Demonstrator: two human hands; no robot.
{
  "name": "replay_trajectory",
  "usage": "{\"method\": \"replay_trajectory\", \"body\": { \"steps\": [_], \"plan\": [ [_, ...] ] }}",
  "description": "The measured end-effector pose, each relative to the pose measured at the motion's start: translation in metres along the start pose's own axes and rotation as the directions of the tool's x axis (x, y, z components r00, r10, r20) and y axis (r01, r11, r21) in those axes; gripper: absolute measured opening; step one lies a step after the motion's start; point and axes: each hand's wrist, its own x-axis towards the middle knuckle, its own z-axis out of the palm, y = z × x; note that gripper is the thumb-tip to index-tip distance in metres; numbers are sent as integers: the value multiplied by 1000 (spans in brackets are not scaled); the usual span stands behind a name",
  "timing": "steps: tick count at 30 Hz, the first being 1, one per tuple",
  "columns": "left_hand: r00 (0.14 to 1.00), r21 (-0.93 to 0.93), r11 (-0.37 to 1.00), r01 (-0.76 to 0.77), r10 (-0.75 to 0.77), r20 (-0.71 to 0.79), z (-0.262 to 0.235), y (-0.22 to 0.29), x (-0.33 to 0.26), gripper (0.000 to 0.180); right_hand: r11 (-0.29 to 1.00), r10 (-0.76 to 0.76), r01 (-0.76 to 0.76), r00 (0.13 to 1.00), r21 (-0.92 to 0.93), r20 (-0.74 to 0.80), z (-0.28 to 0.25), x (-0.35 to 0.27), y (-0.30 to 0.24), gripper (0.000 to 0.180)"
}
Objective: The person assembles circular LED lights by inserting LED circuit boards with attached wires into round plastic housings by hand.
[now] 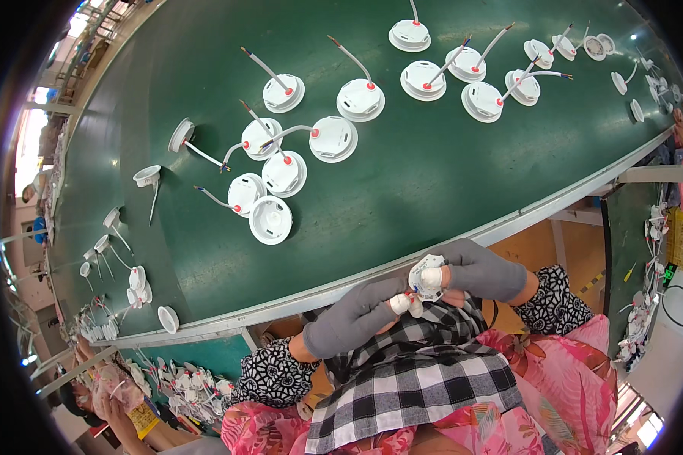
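Close to my body, at the green table's near edge, I hold a white round plastic housing between both hands. My right hand, in a grey fingerless glove with white-covered fingertips, grips its right side with the thumb on top. My left hand, gloved the same way, is closed in a pinch at its lower left rim, where small red and blue bits show. What exactly the left fingertips pinch is partly hidden. Nearest on the table lies a white cup-like cover, its hollow side up.
Many similar white housings with grey cables and red grommets, such as this one, lie across the green table. A metal rail edges it. Piles of parts lie at lower left. Other people sit along the table's sides.
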Motion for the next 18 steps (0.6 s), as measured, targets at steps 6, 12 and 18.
{"method": "replay_trajectory", "body": {
  "steps": [6, 12, 18],
  "plan": [
    [982, -311, 932, 189, -184, 44, -5, 1, -6, 43, 981, 32, -32, 999, 192, 5, -3, 3, -9, 45],
    [955, -518, 804, 290, -212, 206, -11, -3, -5, 42, 998, -53, 50, 996, 44, 68, -10, 2, -15, 50],
    [987, 274, 957, -94, 125, -97, -9, -8, -5, 17, 987, 55, -57, 998, 150, 13, -2, 3, -9, 48]
  ]
}}
